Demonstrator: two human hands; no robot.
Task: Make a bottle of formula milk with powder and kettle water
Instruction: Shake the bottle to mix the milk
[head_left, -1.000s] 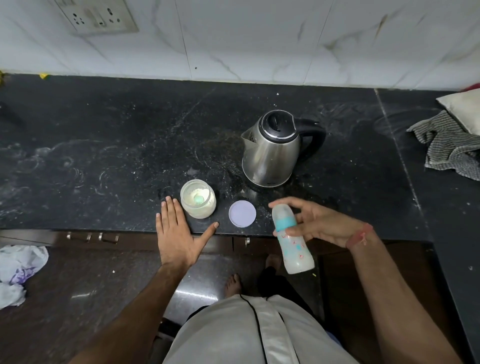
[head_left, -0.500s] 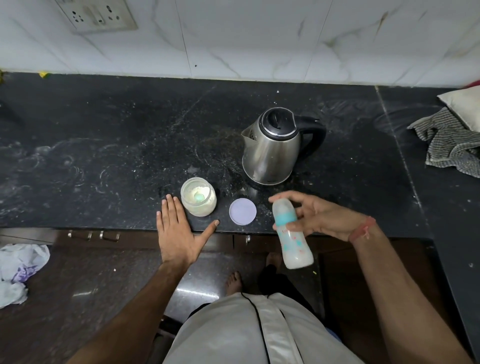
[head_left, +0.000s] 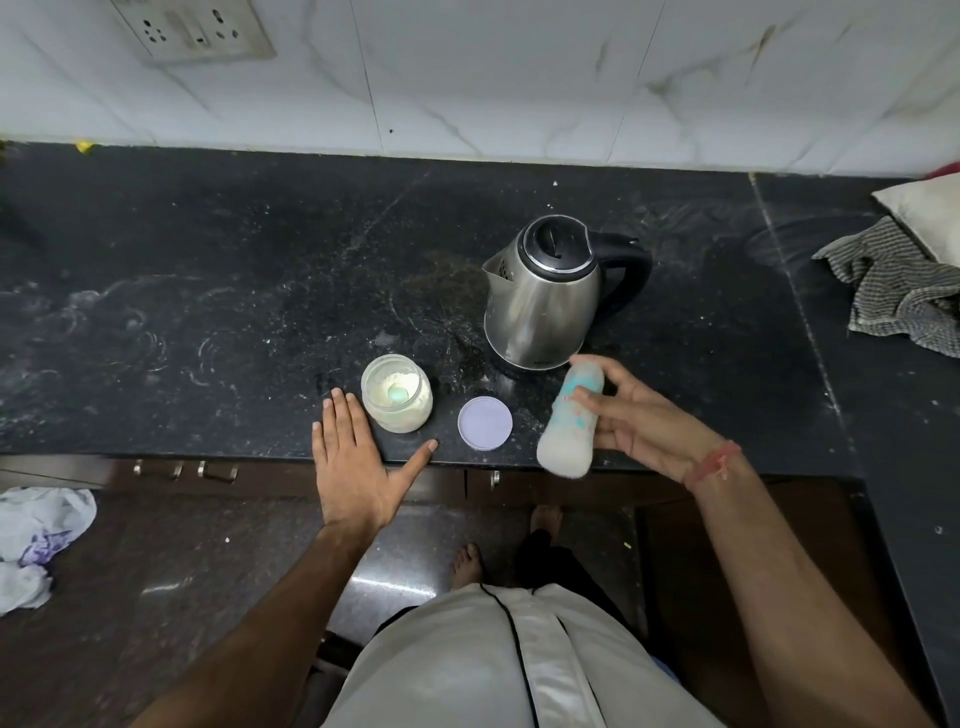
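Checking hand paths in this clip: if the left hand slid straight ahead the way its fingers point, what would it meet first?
Probably nothing close: the left hand lies flat at the counter edge, fingers pointing toward the wall. The open powder jar sits just right of that line; ahead the countertop looks bare.

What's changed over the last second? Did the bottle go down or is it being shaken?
The right hand keeps its grip on the baby bottle and has carried it up and away from the body, toward the kettle; the bottle is now blurred, which suggests shaking. It was not set down. The left hand stays flat at the counter edge beside the open powder jar; jar, lid and kettle are unmoved.
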